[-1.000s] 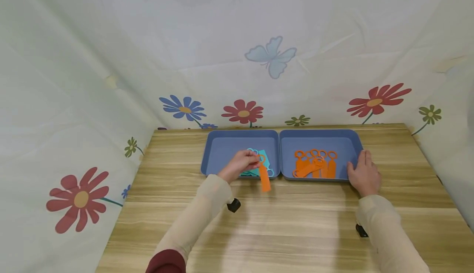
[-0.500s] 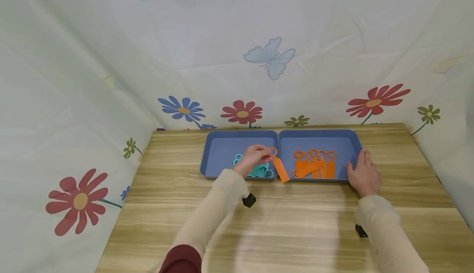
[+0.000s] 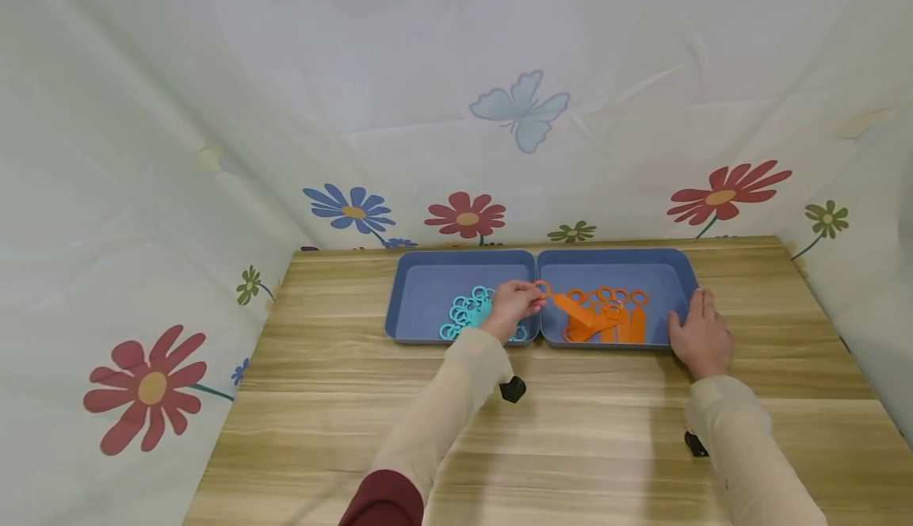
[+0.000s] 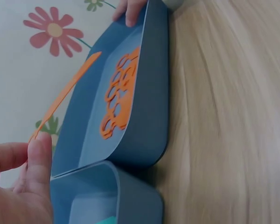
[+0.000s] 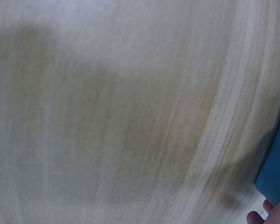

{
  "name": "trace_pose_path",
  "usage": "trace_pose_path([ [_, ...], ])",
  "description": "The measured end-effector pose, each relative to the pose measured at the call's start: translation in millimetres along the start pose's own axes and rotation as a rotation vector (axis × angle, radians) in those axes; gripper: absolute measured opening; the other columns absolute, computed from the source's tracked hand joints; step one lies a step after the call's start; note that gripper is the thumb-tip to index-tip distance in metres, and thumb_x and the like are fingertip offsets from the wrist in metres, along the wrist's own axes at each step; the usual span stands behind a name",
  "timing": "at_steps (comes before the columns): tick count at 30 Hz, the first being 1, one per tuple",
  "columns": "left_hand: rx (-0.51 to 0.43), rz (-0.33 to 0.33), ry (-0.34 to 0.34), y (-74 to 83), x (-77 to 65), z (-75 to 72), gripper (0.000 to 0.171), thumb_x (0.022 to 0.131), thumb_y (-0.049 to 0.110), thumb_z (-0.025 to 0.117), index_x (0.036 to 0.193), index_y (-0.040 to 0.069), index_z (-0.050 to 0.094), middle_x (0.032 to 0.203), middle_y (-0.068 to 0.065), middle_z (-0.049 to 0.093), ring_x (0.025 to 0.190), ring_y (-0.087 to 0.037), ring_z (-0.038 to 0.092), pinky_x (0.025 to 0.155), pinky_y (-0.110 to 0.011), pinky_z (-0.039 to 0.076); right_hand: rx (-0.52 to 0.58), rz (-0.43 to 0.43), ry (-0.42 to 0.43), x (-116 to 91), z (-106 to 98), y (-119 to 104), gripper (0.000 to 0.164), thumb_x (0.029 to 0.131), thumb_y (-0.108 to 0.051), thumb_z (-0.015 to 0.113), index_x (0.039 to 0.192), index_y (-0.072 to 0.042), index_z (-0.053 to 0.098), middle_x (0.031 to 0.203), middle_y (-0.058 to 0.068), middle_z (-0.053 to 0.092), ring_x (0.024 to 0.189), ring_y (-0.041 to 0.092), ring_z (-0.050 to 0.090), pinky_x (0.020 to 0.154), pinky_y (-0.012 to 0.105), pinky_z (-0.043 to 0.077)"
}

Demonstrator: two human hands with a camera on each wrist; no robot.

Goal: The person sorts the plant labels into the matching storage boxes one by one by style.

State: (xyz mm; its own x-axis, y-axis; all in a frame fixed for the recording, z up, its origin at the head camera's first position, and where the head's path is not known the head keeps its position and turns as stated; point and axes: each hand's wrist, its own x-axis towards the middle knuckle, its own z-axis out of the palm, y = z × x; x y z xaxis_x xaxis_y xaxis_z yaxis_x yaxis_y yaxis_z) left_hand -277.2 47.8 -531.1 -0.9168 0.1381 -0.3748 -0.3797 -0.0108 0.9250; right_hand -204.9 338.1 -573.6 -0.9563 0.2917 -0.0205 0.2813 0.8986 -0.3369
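Observation:
My left hand (image 3: 515, 307) pinches an orange ring-ended tag (image 3: 573, 310) by its ring end, above the divide between two blue trays. The tag's flat strip slants down to the right over the right tray (image 3: 606, 263); in the left wrist view the strip (image 4: 67, 88) points up and away from the thumb. Several orange tags (image 3: 619, 325) lie overlapping in that tray. In the left tray (image 3: 428, 271) lie several turquoise tags (image 3: 471, 308), partly hidden by my left hand. My right hand (image 3: 702, 337) rests against the right tray's right end, fingers extended along its rim.
Both trays stand side by side near the back of a wood-grain table (image 3: 571, 439). Behind it hangs a white curtain (image 3: 357, 74) printed with flowers and a butterfly. A small black block (image 3: 513, 389) sits at the left wrist, another black block (image 3: 696, 444) at the right.
My left hand has carried the orange tag rightward from over the left tray to the right tray's edge, uncovering more turquoise tags. My right hand has stayed still.

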Motion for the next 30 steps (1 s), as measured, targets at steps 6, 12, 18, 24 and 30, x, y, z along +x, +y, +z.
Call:
trace_pose_path([
  [6,-0.005,-0.025,0.031,-8.0,2.6,18.9,0.026,0.085,0.006,0.056,0.108,-0.005,0.054,0.085,-0.012,0.064,0.073,-0.02,0.065,0.074,-0.031,0.052,-0.003,0.004,0.0,0.3,0.1,1.4,0.068,0.093,-0.038,0.025,0.14,0.006,0.003,0.145,0.025,0.003,0.115,0.051,0.027,0.085,0.062,0.03],
  [12,0.011,-0.008,0.024,-14.7,0.8,37.0,0.026,0.084,0.002,0.054,0.109,-0.006,0.053,0.086,-0.014,0.063,0.083,-0.029,0.064,0.077,-0.036,0.05,-0.006,0.011,-0.005,-0.3,-1.2,-0.4,0.068,0.093,-0.038,0.025,0.139,0.006,0.003,0.145,0.025,0.002,0.115,0.051,0.027,0.085,0.062,0.03],
  [18,0.078,0.032,0.0,-19.5,0.8,50.2,0.024,0.083,0.0,0.055,0.105,-0.007,0.056,0.086,-0.017,0.063,0.079,-0.031,0.064,0.072,-0.036,0.052,-0.003,0.01,-0.005,0.7,-1.6,-1.2,0.068,0.093,-0.038,0.026,0.139,0.006,0.004,0.145,0.025,0.003,0.114,0.051,0.028,0.085,0.062,0.03],
  [24,0.17,0.039,0.01,-25.6,3.1,57.8,0.02,0.084,0.001,0.054,0.103,-0.004,0.057,0.08,-0.012,0.062,0.076,-0.029,0.064,0.067,-0.034,0.052,-0.004,0.007,0.0,1.8,-1.6,-1.1,0.067,0.093,-0.037,0.026,0.139,0.007,0.004,0.145,0.026,0.005,0.114,0.051,0.028,0.084,0.062,0.03],
  [30,0.543,0.165,0.058,-27.9,0.7,61.1,0.006,0.082,0.002,0.054,0.078,0.003,0.058,0.065,-0.004,0.06,0.054,-0.013,0.055,0.047,-0.019,0.04,-0.011,0.009,-0.011,0.9,-2.7,-2.0,0.068,0.093,-0.037,0.025,0.139,0.007,0.003,0.145,0.026,0.003,0.115,0.051,0.027,0.086,0.061,0.029],
])
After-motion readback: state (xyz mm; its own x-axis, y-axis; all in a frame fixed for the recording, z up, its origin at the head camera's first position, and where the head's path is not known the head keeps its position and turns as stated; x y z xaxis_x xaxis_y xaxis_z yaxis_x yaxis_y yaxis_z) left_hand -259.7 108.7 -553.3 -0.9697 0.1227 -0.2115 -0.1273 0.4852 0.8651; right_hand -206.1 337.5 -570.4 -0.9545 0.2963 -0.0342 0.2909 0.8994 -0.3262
